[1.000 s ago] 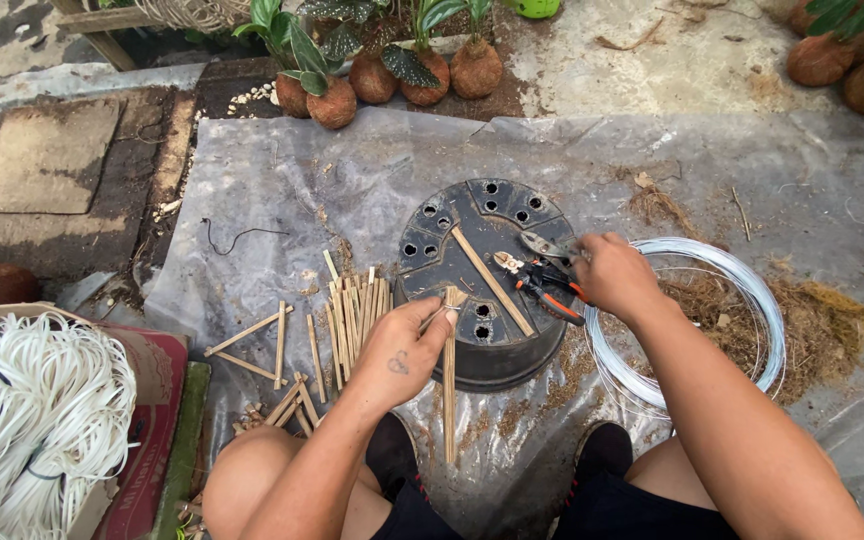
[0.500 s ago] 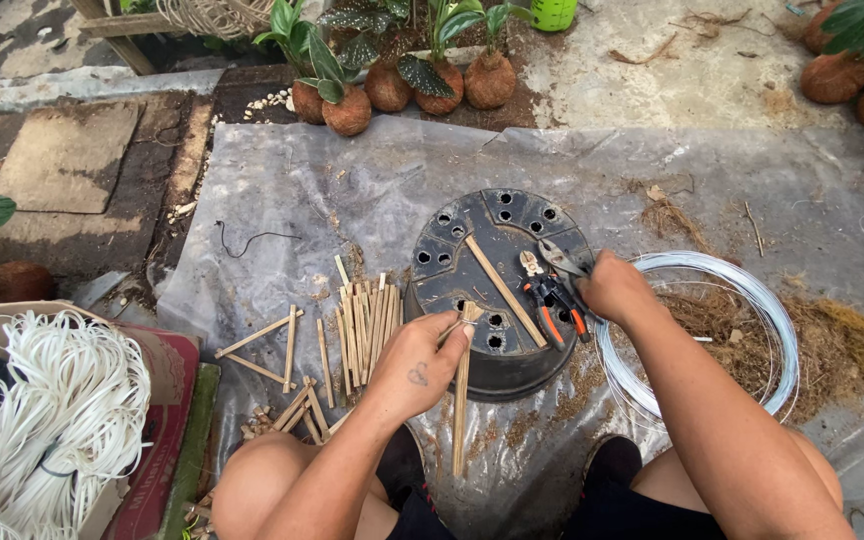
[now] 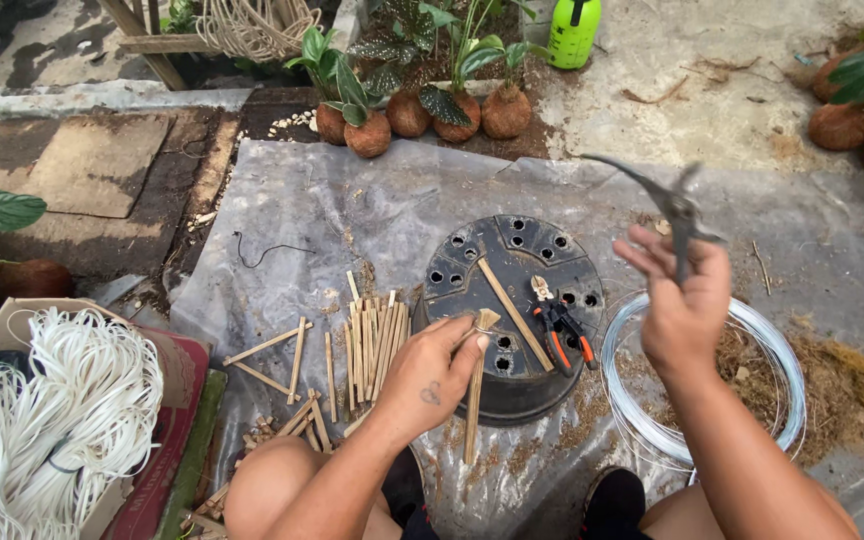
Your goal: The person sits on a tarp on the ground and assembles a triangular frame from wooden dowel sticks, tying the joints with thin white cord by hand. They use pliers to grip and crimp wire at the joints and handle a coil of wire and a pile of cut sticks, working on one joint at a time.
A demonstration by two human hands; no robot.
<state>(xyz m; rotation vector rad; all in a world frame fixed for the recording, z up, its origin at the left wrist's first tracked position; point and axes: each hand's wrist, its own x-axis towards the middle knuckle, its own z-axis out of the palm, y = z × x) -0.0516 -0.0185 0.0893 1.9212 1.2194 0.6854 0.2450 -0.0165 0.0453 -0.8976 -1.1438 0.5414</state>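
Bamboo stick [image 3: 474, 395], lower centre, is pinched at its top by the left hand [image 3: 432, 375] against the upturned black pot [image 3: 512, 300]. Red-handled pliers [image 3: 558, 328] now lie on the pot. Right hand [image 3: 682, 300], on the pliers 0.5 s ago, has risen, fingers clamped on grey cutters [image 3: 667, 205], centre right.

We see a grey plastic sheet [image 3: 352, 210] spread over rough concrete ground [image 3: 672, 60] outdoors, in flat daylight. Potted plants [image 3: 422, 90] line its far edge (a green spray bottle [image 3: 575, 32] beside them); white cord [image 3: 42, 420] lies at left.
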